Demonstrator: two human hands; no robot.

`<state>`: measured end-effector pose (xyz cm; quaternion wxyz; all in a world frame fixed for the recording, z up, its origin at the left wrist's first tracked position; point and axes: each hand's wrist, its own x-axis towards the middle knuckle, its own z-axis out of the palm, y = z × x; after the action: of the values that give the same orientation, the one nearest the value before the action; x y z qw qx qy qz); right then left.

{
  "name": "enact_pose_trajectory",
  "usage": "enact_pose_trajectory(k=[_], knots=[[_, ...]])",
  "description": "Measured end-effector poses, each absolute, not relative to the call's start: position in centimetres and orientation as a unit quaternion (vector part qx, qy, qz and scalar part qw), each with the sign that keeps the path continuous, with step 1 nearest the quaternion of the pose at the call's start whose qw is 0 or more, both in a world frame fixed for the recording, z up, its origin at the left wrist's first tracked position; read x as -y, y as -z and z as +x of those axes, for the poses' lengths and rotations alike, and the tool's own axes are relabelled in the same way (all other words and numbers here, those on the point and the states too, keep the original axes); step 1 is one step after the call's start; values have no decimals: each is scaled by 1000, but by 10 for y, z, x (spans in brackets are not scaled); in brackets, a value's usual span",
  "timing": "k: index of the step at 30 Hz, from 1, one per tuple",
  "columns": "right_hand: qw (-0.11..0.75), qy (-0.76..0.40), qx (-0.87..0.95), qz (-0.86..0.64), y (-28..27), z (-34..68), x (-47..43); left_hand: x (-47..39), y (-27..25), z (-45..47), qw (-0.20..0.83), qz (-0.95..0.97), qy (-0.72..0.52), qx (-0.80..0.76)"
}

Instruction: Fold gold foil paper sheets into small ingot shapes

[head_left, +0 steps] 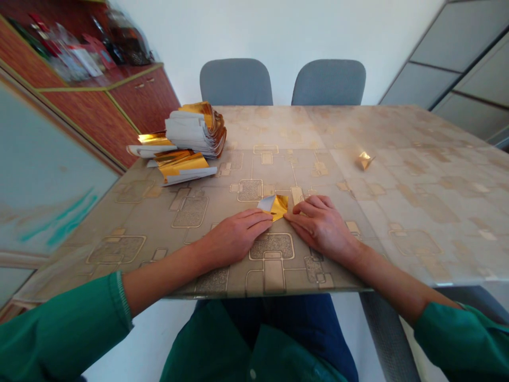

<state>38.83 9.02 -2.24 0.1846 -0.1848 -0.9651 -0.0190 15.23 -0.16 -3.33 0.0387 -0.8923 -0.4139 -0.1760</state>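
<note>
Head view looks down on a big table (401,207) with a shiny tan cloth that has boxes and lines all over it. Behind it, two gray chairs (236,82) stand by a white wall (278,26). To the left is a red-brown cupboard (139,98) with bottles (125,40) on it, and to the right are gray panels (449,42). A messy pile of gold and white papers (191,130) sits on the left of the table, and a small folded gold shape (364,161) sits alone on the right.

One piece of gold paper (280,208) is near the front of the table, between the two hands. Its lower corner points toward the person, its pale side shows at the left and its gold side at the right. It is about as wide as it is tall, so its long way is hard to tell. The left hand (244,233) holds its lower left edge with the fingertips. The right hand (318,223) touches its lower right corner, but one cannot tell if it pinches
</note>
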Motion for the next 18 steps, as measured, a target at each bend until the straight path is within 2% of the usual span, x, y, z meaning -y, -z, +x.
enact_pose_trajectory(k=[10,18], knots=[[171,61,966,-183,24,375,-82,0,34,156,40,-896,151,416],[184,22,964,-188,21,387,-85,0,33,152,33,-900,146,408]])
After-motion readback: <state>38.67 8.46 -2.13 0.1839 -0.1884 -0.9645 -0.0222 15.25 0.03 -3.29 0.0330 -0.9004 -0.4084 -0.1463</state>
